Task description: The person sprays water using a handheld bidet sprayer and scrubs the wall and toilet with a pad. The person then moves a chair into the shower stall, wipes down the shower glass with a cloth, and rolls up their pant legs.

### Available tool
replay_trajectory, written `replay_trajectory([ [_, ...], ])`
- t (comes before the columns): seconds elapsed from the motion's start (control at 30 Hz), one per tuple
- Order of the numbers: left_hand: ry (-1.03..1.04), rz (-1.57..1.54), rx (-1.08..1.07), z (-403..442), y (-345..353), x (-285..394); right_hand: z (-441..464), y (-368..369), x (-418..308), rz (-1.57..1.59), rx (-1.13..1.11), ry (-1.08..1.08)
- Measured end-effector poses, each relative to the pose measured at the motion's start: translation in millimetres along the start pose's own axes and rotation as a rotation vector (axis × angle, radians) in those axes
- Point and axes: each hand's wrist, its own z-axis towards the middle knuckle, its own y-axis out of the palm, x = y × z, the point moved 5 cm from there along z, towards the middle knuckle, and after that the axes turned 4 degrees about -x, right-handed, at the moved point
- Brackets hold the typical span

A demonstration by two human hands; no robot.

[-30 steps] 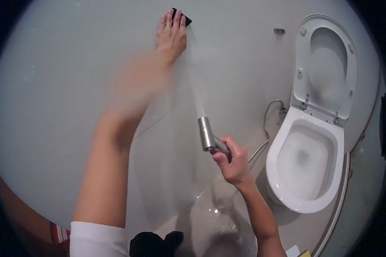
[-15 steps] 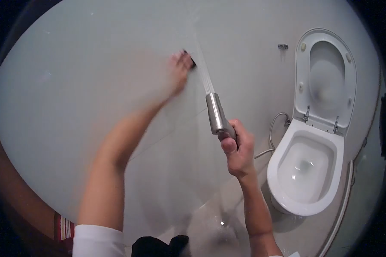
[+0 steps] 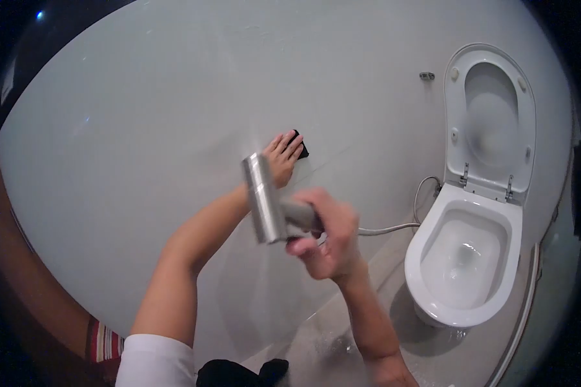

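My left hand [image 3: 284,155] lies against the pale wall [image 3: 174,97] with its fingers straight. Under them it holds a black cloth or pad [image 3: 301,147] pressed to the surface; only part of it shows. Closed around the handle of a metal bidet sprayer [image 3: 263,200] is my right hand [image 3: 332,232], slightly blurred. The sprayer head is in front of my left forearm and points up, with a faint spray of water at its tip. Its grey hose [image 3: 387,230] runs right towards the toilet.
A white toilet [image 3: 419,258] stands at the right with its seat [image 3: 450,109] raised. A small metal bracket [image 3: 427,76] is fixed to the wall. The floor [image 3: 316,342] looks wet. Striped red fabric [image 3: 103,342] shows at the lower left.
My left hand has moved down the wall with the black cloth or pad. My right hand has swung the sprayer to the left and slightly down, so the water stream shows less clearly.
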Motion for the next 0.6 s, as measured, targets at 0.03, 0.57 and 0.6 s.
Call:
replay_trajectory([
  [0.03,0.014,0.021,0.025,-0.9,7.2,-0.5,1.8,-8.9,4.2,-0.008,0.061,0.072],
  [0.57,-0.012,-0.039,0.086,15.4,28.4,52.1,-67.2,-132.4,94.1,-0.32,0.446,0.777],
  [0.6,-0.024,-0.083,0.068,15.6,17.3,50.8,-66.5,-138.2,90.5,-0.343,0.509,0.677],
])
